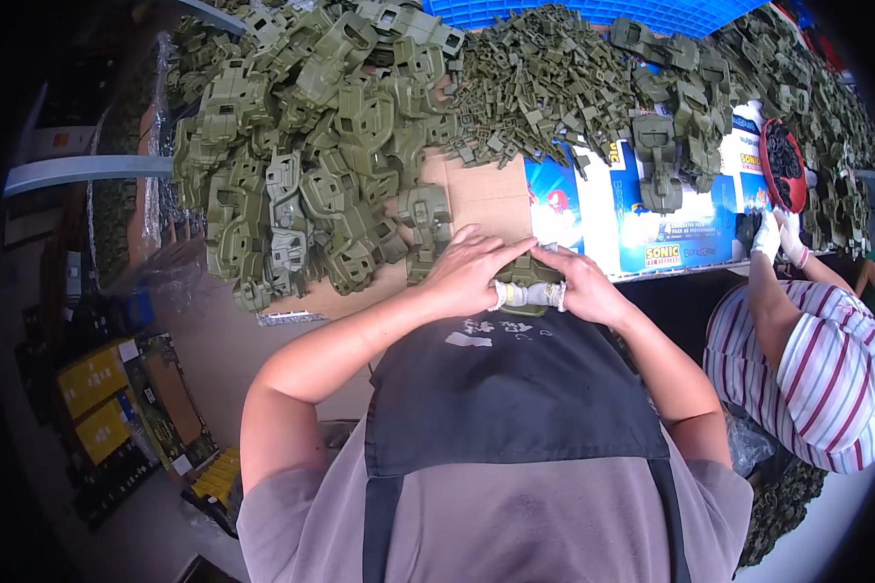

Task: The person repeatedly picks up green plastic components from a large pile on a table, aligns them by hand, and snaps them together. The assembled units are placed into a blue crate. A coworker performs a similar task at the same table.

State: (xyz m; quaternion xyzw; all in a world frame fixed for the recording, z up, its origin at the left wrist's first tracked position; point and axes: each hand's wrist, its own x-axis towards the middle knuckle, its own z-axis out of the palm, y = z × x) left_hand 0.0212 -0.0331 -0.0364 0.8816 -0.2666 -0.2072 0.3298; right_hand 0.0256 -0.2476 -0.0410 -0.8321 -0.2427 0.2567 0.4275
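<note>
Close against my dark apron, both hands are on an olive-green plastic part (532, 271). My left hand (473, 269) grips it from the left, with the index finger stretched across its top. From the other side my right hand (590, 289) closes round it, and the two index fingertips nearly meet. White wraps cover both thumbs, which press side by side on the near face. Much of the part is hidden under my fingers. Just left of my left hand, a similar green molded part (424, 212) lies on the cardboard (476, 194).
A big heap of green vehicle-like shells (331, 126) covers the table's left. Small green pieces (544, 83) pile up behind, near a blue crate (603, 12). More shells (656, 155) lie on printed cardboard (676, 238) at right. A white-gloved co-worker (797, 360) stands beside a red bowl (781, 165).
</note>
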